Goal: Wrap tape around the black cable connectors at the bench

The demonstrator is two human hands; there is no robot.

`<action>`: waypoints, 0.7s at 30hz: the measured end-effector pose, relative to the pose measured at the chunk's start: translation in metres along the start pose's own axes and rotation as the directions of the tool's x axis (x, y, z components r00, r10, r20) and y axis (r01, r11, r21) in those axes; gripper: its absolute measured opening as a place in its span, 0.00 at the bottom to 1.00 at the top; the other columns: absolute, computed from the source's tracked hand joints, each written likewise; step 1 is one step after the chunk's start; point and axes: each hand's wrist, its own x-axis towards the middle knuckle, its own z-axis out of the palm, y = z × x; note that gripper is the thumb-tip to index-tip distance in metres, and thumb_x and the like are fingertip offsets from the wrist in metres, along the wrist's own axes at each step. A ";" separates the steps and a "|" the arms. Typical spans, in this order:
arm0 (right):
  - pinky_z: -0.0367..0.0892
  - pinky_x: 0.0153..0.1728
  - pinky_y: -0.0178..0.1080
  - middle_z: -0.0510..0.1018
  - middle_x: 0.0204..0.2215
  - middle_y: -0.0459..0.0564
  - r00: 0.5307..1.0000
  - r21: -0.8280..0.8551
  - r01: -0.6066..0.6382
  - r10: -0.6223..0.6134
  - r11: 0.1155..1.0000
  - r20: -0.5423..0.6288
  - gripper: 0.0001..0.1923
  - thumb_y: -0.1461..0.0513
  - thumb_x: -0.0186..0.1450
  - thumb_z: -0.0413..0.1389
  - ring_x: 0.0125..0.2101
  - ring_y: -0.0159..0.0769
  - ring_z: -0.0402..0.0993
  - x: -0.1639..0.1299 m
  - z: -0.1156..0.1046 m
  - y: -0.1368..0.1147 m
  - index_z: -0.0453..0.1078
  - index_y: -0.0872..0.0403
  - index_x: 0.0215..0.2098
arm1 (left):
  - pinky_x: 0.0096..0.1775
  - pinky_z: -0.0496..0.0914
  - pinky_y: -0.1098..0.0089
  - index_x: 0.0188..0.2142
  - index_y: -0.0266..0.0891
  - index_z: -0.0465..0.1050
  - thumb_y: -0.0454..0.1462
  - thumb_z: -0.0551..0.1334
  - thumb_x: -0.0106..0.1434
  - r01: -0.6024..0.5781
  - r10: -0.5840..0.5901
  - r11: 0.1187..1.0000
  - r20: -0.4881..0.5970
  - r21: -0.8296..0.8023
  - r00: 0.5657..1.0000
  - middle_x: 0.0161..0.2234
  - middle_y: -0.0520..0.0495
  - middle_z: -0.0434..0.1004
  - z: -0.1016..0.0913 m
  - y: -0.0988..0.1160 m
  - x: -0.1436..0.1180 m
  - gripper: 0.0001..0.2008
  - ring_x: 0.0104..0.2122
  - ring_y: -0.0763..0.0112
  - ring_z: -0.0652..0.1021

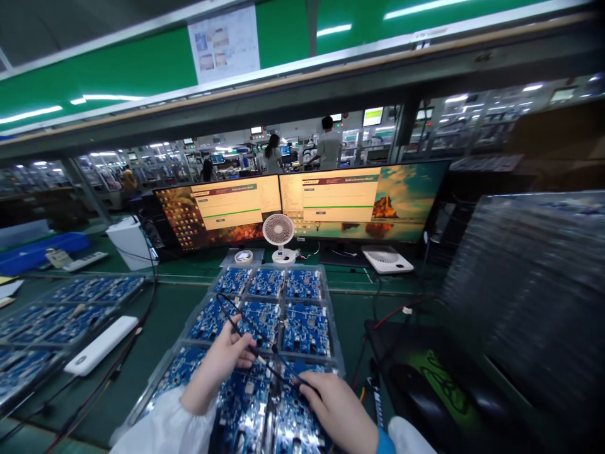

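Both hands [283, 384] pinch black cable [246, 334] | board tray [331, 328] | green bench [161, 315] | twin monitors [302, 205]

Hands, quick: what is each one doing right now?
Left hand: closed, pinching a thin black cable.
Right hand: closed on that cable's other end, over the blue circuit boards.

Single head-worn camera, looked forward and down from the person's own eye level, close above the left hand [222, 366] and right hand [338, 410], bench tray [331, 328] near, monitors [302, 205] farther ahead, wide-angle, edges curved.
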 end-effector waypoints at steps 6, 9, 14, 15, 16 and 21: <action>0.65 0.46 0.37 0.82 0.43 0.53 0.999 0.019 0.040 -0.040 0.999 0.022 0.15 0.62 0.69 0.48 0.45 0.42 0.77 -0.003 0.000 -0.007 0.76 0.51 0.45 | 0.28 0.77 0.66 0.65 0.43 0.40 0.31 0.72 0.50 0.013 -0.011 0.999 0.048 -0.043 0.999 0.28 0.52 0.77 0.017 -0.008 -0.016 0.52 0.23 0.66 0.80; 0.65 0.46 0.37 0.83 0.42 0.52 0.998 0.028 0.057 -0.057 0.998 0.031 0.15 0.62 0.68 0.49 0.45 0.43 0.77 -0.004 0.001 -0.009 0.77 0.51 0.44 | 0.30 0.76 0.66 0.65 0.45 0.38 0.28 0.74 0.46 0.005 0.000 0.997 0.065 -0.079 0.998 0.29 0.52 0.77 0.023 -0.009 -0.023 0.57 0.26 0.65 0.81; 0.66 0.47 0.38 0.83 0.42 0.51 0.996 0.059 0.077 -0.079 0.995 0.032 0.16 0.64 0.69 0.48 0.45 0.43 0.78 -0.005 0.000 -0.011 0.77 0.49 0.45 | 0.35 0.75 0.65 0.64 0.44 0.40 0.30 0.74 0.46 -0.033 0.043 0.989 0.067 -0.146 0.997 0.33 0.47 0.78 0.024 -0.001 -0.025 0.55 0.33 0.61 0.83; 0.66 0.47 0.38 0.83 0.42 0.52 0.996 0.064 0.078 -0.080 0.995 0.028 0.16 0.64 0.69 0.48 0.45 0.43 0.78 -0.005 -0.001 -0.011 0.77 0.49 0.46 | 0.36 0.75 0.65 0.64 0.44 0.41 0.31 0.74 0.46 -0.041 0.052 0.987 0.069 -0.155 0.996 0.34 0.47 0.78 0.024 0.001 -0.025 0.54 0.34 0.60 0.83; 0.67 0.46 0.39 0.83 0.42 0.53 0.997 0.069 0.077 -0.079 0.995 0.024 0.16 0.64 0.69 0.48 0.45 0.44 0.78 -0.005 -0.001 -0.011 0.77 0.50 0.46 | 0.36 0.75 0.64 0.65 0.44 0.41 0.31 0.74 0.46 -0.050 0.062 0.985 0.072 -0.163 0.995 0.34 0.46 0.78 0.024 0.002 -0.025 0.54 0.34 0.60 0.83; 0.68 0.45 0.39 0.83 0.41 0.54 0.997 0.085 0.076 -0.076 0.993 -0.006 0.17 0.64 0.69 0.48 0.43 0.43 0.78 -0.005 -0.003 -0.011 0.77 0.51 0.48 | 0.40 0.73 0.62 0.64 0.42 0.46 0.30 0.76 0.41 -0.081 0.095 0.983 0.075 -0.166 0.993 0.37 0.43 0.78 0.024 -0.001 -0.025 0.57 0.34 0.61 0.82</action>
